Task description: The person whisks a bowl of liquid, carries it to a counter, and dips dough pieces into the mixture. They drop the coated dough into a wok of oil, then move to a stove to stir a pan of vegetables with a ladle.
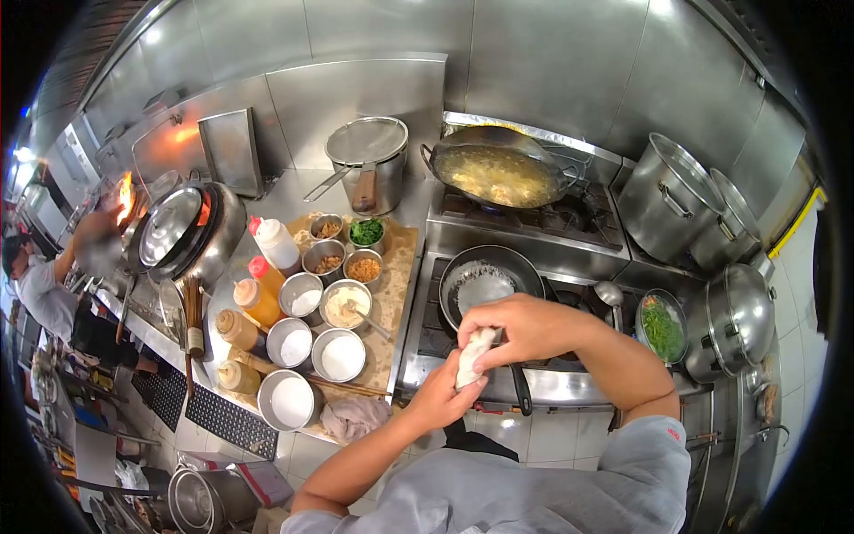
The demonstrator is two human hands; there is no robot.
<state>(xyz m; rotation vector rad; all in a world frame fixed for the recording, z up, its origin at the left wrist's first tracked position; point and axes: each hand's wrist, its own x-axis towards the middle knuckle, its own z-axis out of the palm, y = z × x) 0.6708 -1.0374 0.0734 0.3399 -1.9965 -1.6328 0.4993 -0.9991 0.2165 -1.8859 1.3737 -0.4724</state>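
Note:
A soft-looking, pale white lump (476,358) is held between my two hands, above the near edge of the stove. My left hand (442,389) is closed round its lower end, while the fingers of my right hand (525,331) grip it from above. I cannot tell what the lump is. Just beyond my hands a black frying pan (527,271) sits on the front burner, with small bubbles and a shiny wet patch on its bottom. Its black handle (521,392) points toward me, passing below my right wrist.
A wok (485,135) of bubbling yellow oil stands on the back burner. To the left are metal bowls (340,356) of white powder and chopped items, squeeze bottles (277,242) and a rag (356,416). Tall pots (663,200) and a bowl of greens (660,327) stand right. A co-worker (49,289) is far left near flames.

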